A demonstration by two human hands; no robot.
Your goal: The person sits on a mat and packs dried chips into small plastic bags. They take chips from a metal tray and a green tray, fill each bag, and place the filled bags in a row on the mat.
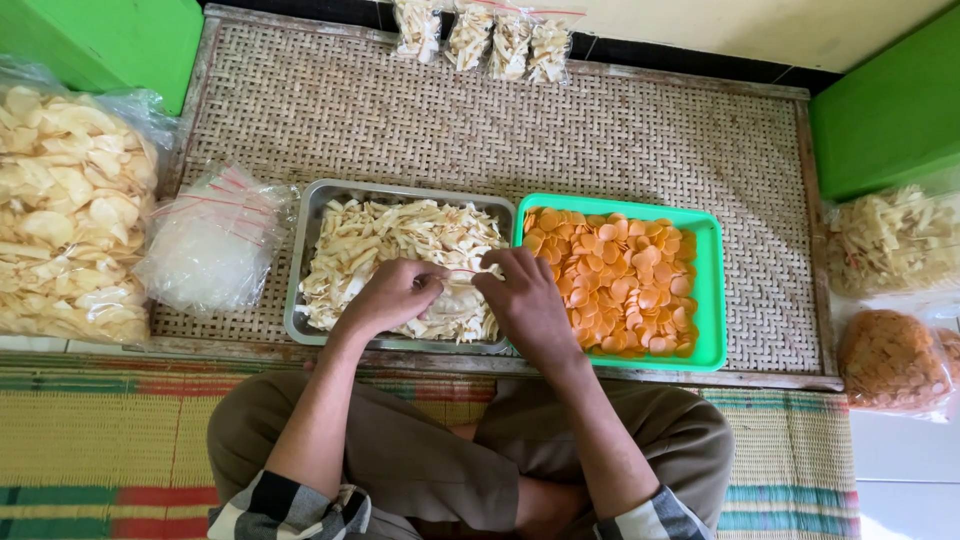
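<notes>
My left hand [395,295] and my right hand [525,300] meet over a metal tray [305,235] of pale cream crackers [380,240]. Both hands pinch the top of a small clear plastic bag [455,300] with a red strip, which holds some of the pale crackers. Right beside it stands a green tray [712,290] full of round orange crackers [620,280]. Both trays rest on a low woven rattan table [600,130].
A stack of clear zip bags [210,245] lies left of the metal tray. A large bag of white crackers [65,215] sits far left. Several filled small bags [485,35] line the table's far edge. Bags of pale [890,240] and orange [890,360] crackers lie at right.
</notes>
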